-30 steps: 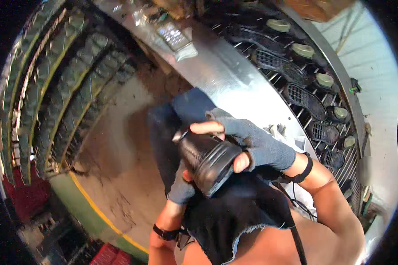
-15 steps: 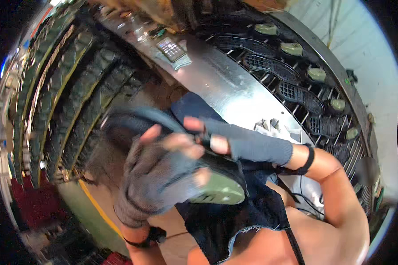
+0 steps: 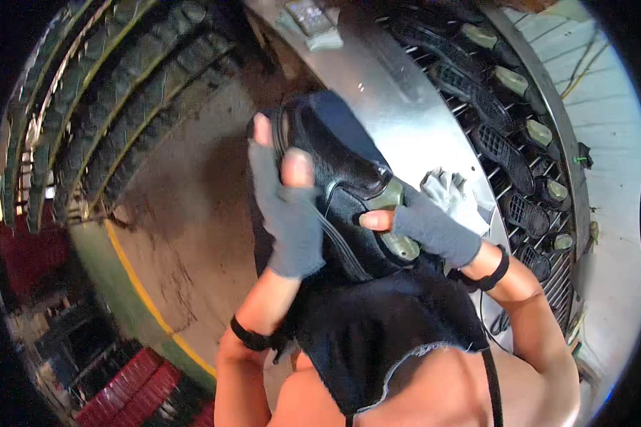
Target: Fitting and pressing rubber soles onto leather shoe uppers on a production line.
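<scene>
A black leather shoe (image 3: 342, 160) is held in front of me, over the dark cloth (image 3: 388, 306) on my lap. Inside it sits a pale green shoe last (image 3: 400, 247), showing at the opening. My left hand (image 3: 286, 206), in a grey fingerless glove, grips the sole edge at the shoe's left side, thumb against it. My right hand (image 3: 427, 224), gloved alike, holds the opening end with its thumb on the upper by the last; its other fingers are hidden behind the shoe.
To the right runs a metal bench (image 3: 399, 114) bearing a crumpled white glove (image 3: 449, 192). Beyond it, a roller rack (image 3: 506, 192) carries black soles and shoes with green lasts. Tiered shoe racks (image 3: 142, 92) stand at left. A phone-like device (image 3: 312, 18) lies at the bench's far end.
The shoe has turned from lying slantwise with its last end toward me to standing more upright, opening facing right. My left hand has shifted to its left edge. The view has moved too.
</scene>
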A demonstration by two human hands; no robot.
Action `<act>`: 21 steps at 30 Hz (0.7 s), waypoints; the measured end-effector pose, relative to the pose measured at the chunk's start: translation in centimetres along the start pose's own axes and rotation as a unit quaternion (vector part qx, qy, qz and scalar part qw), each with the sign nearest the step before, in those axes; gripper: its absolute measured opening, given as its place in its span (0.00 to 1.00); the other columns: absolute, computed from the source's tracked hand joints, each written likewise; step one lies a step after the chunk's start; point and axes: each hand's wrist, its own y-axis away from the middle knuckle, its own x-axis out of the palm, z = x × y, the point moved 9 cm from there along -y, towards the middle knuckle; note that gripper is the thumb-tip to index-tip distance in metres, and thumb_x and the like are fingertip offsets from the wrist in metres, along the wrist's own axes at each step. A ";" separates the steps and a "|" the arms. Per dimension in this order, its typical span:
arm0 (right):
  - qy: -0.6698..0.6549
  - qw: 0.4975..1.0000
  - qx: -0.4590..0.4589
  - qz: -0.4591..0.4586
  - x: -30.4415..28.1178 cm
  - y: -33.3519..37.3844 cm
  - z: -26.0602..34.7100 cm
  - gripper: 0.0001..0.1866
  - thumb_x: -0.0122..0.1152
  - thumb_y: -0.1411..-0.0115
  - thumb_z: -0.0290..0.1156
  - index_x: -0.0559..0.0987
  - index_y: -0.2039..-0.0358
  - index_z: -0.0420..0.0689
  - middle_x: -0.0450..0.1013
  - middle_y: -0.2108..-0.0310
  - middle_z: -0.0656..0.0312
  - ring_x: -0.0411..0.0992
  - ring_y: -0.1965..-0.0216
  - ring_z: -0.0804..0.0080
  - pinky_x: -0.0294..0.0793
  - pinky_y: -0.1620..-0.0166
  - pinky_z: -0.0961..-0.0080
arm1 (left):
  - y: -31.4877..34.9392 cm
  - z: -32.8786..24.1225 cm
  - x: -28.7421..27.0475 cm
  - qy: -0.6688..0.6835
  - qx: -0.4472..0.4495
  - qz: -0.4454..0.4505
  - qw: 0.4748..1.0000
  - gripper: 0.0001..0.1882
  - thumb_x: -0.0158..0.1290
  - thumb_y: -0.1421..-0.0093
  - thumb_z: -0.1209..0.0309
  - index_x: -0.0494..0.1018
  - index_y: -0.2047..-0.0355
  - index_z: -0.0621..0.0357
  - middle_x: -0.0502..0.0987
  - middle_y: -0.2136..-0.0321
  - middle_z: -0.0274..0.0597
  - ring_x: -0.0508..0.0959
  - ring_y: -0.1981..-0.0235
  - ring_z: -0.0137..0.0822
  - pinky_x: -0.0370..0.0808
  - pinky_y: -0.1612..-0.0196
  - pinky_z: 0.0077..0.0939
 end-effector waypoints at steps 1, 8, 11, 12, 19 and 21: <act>-0.012 0.999 -0.046 -0.016 0.1 0.0 1.2 0.31 0.76 0.43 0.47 0.80 0.45 0.40 0.78 0.51 0.63 0.74 0.56 0.79 0.75 0.53 0.80 | 0.2 -0.9 1.4 -0.005 0.021 0.041 0.999 0.34 0.55 0.29 0.69 0.59 0.27 0.66 0.60 0.27 0.51 0.56 0.25 0.43 0.48 0.23 0.37; -0.181 0.957 -0.137 -0.182 -13.0 9.4 3.8 0.12 0.66 0.34 0.42 0.83 0.62 0.46 0.79 0.69 0.69 0.73 0.72 0.81 0.74 0.66 0.79 | -5.6 5.3 10.7 0.190 -0.284 0.275 0.899 0.34 0.43 0.26 0.52 0.53 0.23 0.41 0.64 0.29 0.43 0.62 0.29 0.45 0.64 0.33 0.49; -0.096 0.875 -0.213 -0.423 -26.9 21.3 4.7 0.11 0.67 0.36 0.41 0.81 0.59 0.49 0.78 0.65 0.68 0.76 0.70 0.80 0.76 0.68 0.80 | -6.7 8.4 8.5 0.221 -0.312 0.280 0.880 0.36 0.46 0.24 0.60 0.48 0.23 0.61 0.70 0.36 0.52 0.76 0.43 0.41 0.75 0.48 0.31; -0.053 0.780 -0.221 -0.583 -32.0 26.7 4.1 0.14 0.69 0.37 0.42 0.80 0.59 0.48 0.78 0.65 0.66 0.75 0.73 0.78 0.76 0.72 0.80 | -6.0 9.1 7.3 0.209 -0.288 0.312 0.881 0.35 0.47 0.24 0.61 0.52 0.24 0.62 0.72 0.40 0.51 0.77 0.46 0.39 0.76 0.49 0.31; 0.148 0.424 0.054 -0.892 -42.8 62.5 -10.2 0.44 0.73 0.46 0.48 0.70 0.36 0.34 0.76 0.45 0.47 0.78 0.49 0.56 0.76 0.45 0.62 | -1.4 13.3 -2.0 0.082 -0.198 0.151 0.965 0.24 0.49 0.23 0.61 0.71 0.36 0.66 0.79 0.57 0.45 0.78 0.55 0.35 0.77 0.49 0.31; 0.185 0.521 0.272 -0.787 -43.9 65.6 -16.8 0.35 0.64 0.40 0.52 0.76 0.41 0.39 0.78 0.46 0.48 0.77 0.48 0.56 0.75 0.44 0.61 | -1.3 12.9 -1.0 0.058 -0.207 0.164 0.963 0.24 0.49 0.23 0.60 0.71 0.36 0.66 0.79 0.56 0.46 0.78 0.55 0.35 0.77 0.49 0.31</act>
